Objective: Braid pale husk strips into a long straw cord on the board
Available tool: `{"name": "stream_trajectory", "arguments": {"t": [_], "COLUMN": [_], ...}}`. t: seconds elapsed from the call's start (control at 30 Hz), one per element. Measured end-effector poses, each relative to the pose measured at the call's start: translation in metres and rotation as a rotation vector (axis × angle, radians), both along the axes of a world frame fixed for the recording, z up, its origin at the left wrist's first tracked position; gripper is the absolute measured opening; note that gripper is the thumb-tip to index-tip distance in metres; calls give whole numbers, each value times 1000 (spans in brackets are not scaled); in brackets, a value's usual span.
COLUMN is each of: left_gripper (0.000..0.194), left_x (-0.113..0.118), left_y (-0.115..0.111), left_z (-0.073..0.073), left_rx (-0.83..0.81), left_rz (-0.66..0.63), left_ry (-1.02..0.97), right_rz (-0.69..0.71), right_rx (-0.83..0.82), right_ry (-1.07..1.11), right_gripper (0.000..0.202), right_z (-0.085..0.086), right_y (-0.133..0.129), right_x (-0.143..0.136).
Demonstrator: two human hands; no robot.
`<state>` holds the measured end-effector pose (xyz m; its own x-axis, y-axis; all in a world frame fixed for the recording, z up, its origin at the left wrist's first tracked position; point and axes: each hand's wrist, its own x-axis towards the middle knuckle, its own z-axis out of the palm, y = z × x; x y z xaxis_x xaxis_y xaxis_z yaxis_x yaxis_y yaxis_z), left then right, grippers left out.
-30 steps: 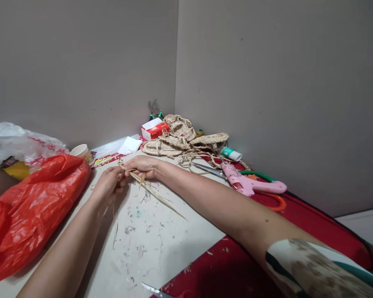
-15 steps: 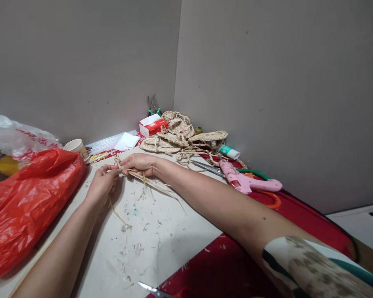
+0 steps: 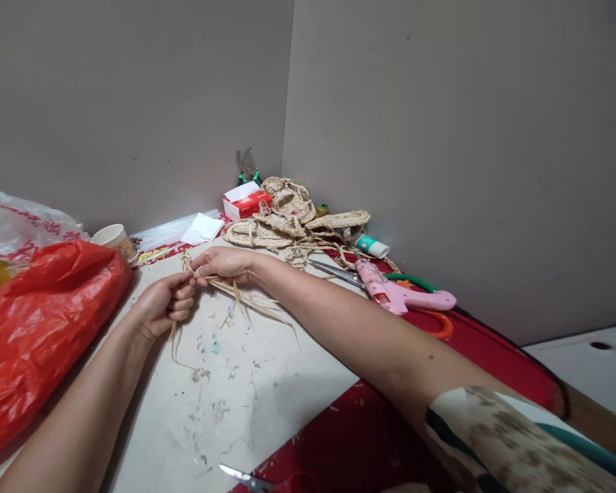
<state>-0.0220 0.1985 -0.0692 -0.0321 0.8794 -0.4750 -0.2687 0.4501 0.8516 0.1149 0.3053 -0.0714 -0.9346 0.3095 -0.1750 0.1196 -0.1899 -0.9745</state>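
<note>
Head view: from afar, I see the left hand and right hand meeting, both pinching a twisted straw strand over the pale board. Loose ends trail below each. I judge that a slackened pinch could let the twist unwind; crossed ends could tangle.

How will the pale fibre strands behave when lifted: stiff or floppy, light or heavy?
The pale fibre strands are probably light, being so thin. They likely bend easily, as one below the left hand curves, though the straighter ones near the right hand suggest some stiffness.
</note>
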Motion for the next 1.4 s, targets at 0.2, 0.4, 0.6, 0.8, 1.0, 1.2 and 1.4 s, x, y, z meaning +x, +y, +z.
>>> {"name": "stream_trajectory", "arguments": {"t": [0.2, 0.4, 0.6, 0.8, 1.0, 1.2, 1.4], "left_gripper": [24, 25, 30, 25, 26, 30, 27], "left_x": [1, 3, 3, 4, 8, 19, 20], "left_y": [2, 3, 3, 3, 1, 0, -2], "left_z": [-2, -4, -2, -4, -4, -5, -6], "left_rx": [17, 58, 80, 86, 112, 141, 161], "left_rz": [17, 14, -25, -16, 33, 103, 126], "left_ry": [-48, -28, 11, 44, 108, 204, 184], "right_rz": [20, 3, 56, 82, -59, -60, -40], "right_rx": [-41, -45, -28, 50, 392, 558, 786], "right_ry": [14, -29, -70, -85, -164, -262, -325], "right_gripper": [13, 11, 11, 18, 16, 24, 29], "right_z": [2, 2, 2, 1, 7, 22, 32], "right_y": [0, 1, 4, 9, 14, 0, -30], "right_x": [2, 2, 3, 5, 12, 14, 10]}}
